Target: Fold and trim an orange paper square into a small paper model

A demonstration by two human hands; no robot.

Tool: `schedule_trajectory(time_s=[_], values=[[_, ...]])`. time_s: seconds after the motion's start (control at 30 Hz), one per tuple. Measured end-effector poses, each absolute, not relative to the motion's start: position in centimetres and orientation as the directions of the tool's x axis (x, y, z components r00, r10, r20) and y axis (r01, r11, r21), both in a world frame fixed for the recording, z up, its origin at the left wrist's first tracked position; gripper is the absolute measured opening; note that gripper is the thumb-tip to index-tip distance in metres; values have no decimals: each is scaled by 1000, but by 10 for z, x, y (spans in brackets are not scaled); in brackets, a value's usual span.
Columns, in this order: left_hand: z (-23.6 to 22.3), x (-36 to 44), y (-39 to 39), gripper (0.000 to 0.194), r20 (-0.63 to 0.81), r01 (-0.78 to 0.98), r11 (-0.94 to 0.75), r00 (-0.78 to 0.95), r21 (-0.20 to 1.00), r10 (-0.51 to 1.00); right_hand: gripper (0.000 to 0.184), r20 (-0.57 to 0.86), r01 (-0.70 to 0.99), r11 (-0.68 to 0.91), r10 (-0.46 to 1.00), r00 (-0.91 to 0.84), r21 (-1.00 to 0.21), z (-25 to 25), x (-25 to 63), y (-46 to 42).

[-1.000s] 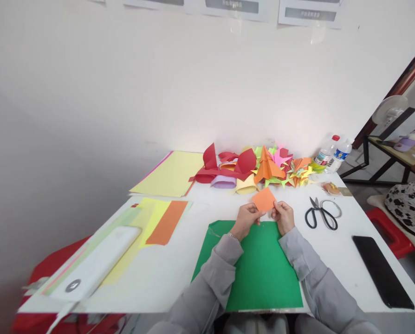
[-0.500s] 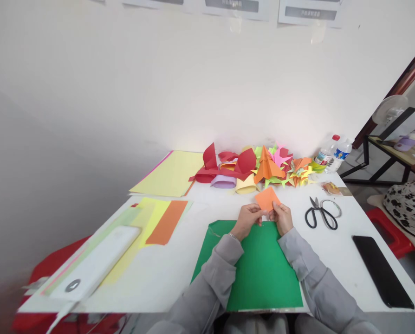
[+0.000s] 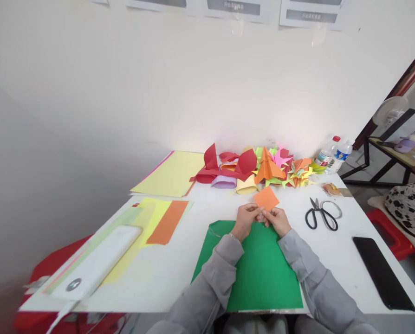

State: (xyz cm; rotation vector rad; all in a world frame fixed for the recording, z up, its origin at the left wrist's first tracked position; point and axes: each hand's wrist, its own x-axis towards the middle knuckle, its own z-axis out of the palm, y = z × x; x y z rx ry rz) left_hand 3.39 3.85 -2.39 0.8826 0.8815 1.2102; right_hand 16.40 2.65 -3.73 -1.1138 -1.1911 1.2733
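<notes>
A small orange paper square is held up at its lower edge between both hands, above the far part of a green sheet. My left hand pinches it from the left, thumb and fingers pressed together. From the right, my right hand pinches close by, the fingertips of the two hands nearly meeting. The paper's lowest corner is hidden behind the fingers. Black-handled scissors lie to the right of my right hand, blades partly spread, beside a thin ring.
Folded paper pieces and red paper shapes stand along the wall. Two bottles are at the back right. A black phone lies front right. At left are a white power bank, coloured strips and yellow sheets.
My right hand has slid from the orange paper's right side down toward its lower corner, closer to my left hand. The square has turned slightly and shifted left.
</notes>
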Motion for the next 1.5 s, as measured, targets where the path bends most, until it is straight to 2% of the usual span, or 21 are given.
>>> schedule_trajectory(time_s=[0.53, 0.93, 1.2, 1.5], values=[[-17, 19, 49, 29, -140, -523, 93, -51, 847, 989, 42, 17, -32, 14, 995, -94, -999, -39, 161, 25], [-15, 17, 48, 35, -135, -529, 127, 25, 839, 991, 43, 5, -42, 1, 996, -92, -999, -37, 160, 24], [-18, 27, 39, 32, -111, -395, 193, 221, 898, 969, 40, 1, -70, -3, 998, -56, -998, -35, 159, 24], [-23, 24, 43, 29, -113, -312, 178, 217, 933, 970, 30, 0, -147, 8, 998, 55, -989, -38, 162, 25]])
